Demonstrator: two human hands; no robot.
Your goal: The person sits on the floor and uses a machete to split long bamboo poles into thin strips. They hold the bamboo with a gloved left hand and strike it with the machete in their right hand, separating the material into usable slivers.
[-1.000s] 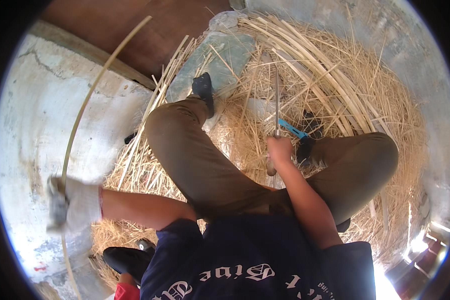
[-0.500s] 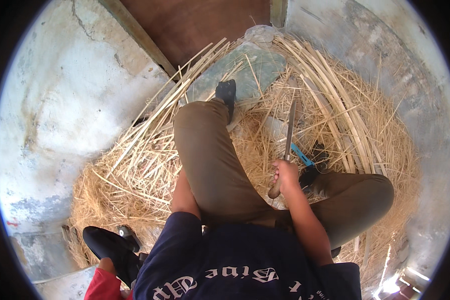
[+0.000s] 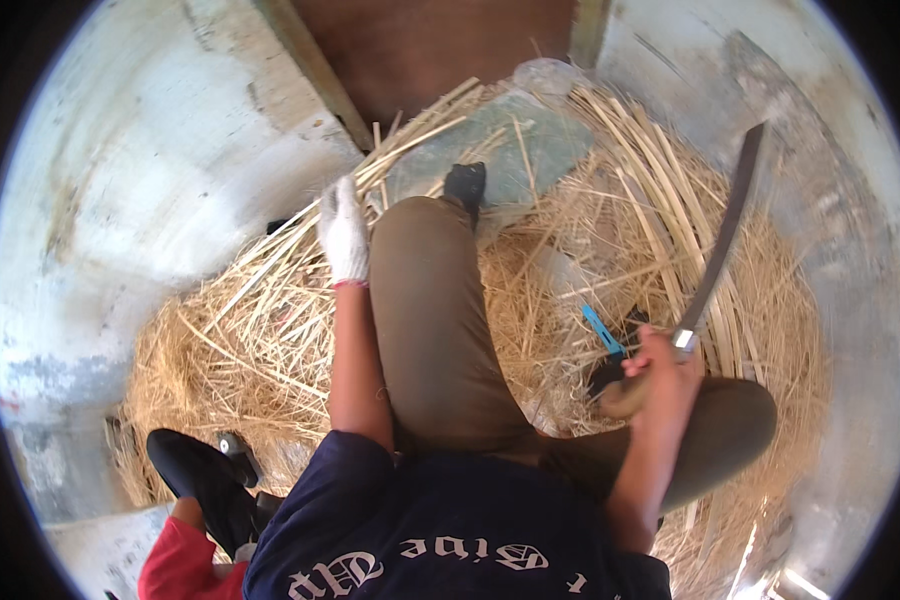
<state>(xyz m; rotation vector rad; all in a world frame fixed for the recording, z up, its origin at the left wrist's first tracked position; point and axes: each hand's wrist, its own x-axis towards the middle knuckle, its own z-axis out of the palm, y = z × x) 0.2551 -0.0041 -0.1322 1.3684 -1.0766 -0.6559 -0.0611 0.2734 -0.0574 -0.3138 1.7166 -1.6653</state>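
My right hand is closed round the wooden handle of a machete. Its long, slightly curved blade points up and away to the right, above the straw. On my left, my left hand wears a white knit glove and reaches forward past my raised knee. Its fingers look stretched out, with nothing visible in them. They are beside a bundle of long split bamboo strips, though I cannot tell whether they touch.
More long strips lie at the right, over shavings. A greenish slab is ahead of my foot. Something blue and narrow lies by my bent leg. A person in a red sleeve sits at lower left. Pale walls surround the floor.
My right hand has swung the machete up and to the right. My left hand, hidden behind my leg before, now shows its white glove beside the strips. The view has shifted slightly.
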